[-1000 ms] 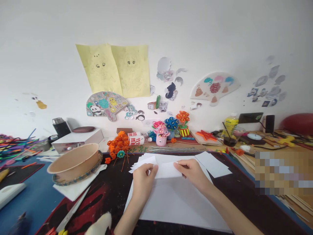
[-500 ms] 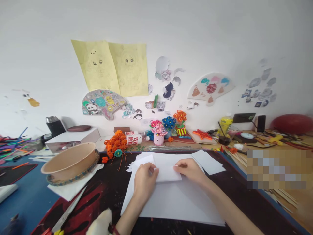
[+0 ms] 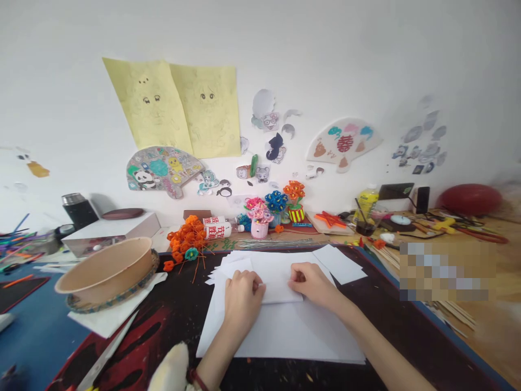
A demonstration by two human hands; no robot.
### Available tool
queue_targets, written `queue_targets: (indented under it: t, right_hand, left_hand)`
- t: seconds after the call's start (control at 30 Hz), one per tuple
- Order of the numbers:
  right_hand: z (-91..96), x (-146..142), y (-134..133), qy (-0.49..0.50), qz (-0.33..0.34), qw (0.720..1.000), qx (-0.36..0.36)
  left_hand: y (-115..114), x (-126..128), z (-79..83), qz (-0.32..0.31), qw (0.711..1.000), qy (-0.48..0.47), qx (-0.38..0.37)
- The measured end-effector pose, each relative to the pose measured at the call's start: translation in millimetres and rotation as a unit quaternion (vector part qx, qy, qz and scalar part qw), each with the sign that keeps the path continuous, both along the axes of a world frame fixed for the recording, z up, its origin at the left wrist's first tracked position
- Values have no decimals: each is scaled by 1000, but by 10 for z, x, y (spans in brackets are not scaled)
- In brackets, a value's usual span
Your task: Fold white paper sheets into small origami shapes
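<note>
My left hand (image 3: 242, 298) and my right hand (image 3: 311, 282) both press on a small folded white paper (image 3: 279, 282). Each hand pinches one end of it. The folded piece lies on a large white sheet (image 3: 285, 331) spread over a black and red mat (image 3: 171, 320). Several smaller white paper pieces (image 3: 340, 263) lie fanned out just behind my hands.
A tan bowl (image 3: 103, 271) stands at the left on white paper, with scissors (image 3: 108, 353) in front of it. Orange pipe-cleaner flowers (image 3: 187, 241), a glue bottle (image 3: 217, 231) and small flower pots (image 3: 260, 222) line the back. Sticks and tools crowd the right side of the wooden table (image 3: 488, 326).
The view has swung slightly right, so everything sits further left. My hands stay on the folded paper, pressed a little closer together over it.
</note>
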State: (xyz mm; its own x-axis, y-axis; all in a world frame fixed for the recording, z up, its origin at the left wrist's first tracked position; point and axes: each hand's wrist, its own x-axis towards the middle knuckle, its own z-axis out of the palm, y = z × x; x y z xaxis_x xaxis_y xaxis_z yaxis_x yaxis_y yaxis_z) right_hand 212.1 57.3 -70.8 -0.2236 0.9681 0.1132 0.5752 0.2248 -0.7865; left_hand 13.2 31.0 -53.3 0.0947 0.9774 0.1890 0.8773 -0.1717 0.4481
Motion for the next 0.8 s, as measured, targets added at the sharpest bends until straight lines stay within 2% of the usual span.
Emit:
queue_targets:
  t: [0.17, 0.4, 0.53, 0.67, 0.73, 0.8]
  right_hand:
    - [-23, 10, 1, -21, -11, 1000, 6]
    - [104, -16, -80, -8, 8, 999, 31]
    - [136, -5, -60, -19, 7, 1000, 5]
    - [129, 2, -27, -30, 6, 1000, -4]
    - [127, 1, -21, -31, 9, 999, -5]
    - [132, 2, -22, -32, 12, 999, -7]
  left_hand:
    - [-5, 6, 13, -5, 1000, 27, 1]
    - [-15, 6, 34, -41, 997, 57, 35]
    - [17, 22, 26, -137, 986, 79, 52]
    - [63, 15, 1, -275, 951, 110, 84]
    - [68, 6, 23, -311, 937, 129, 95]
    - [51, 12, 81, -317, 932, 155, 86]
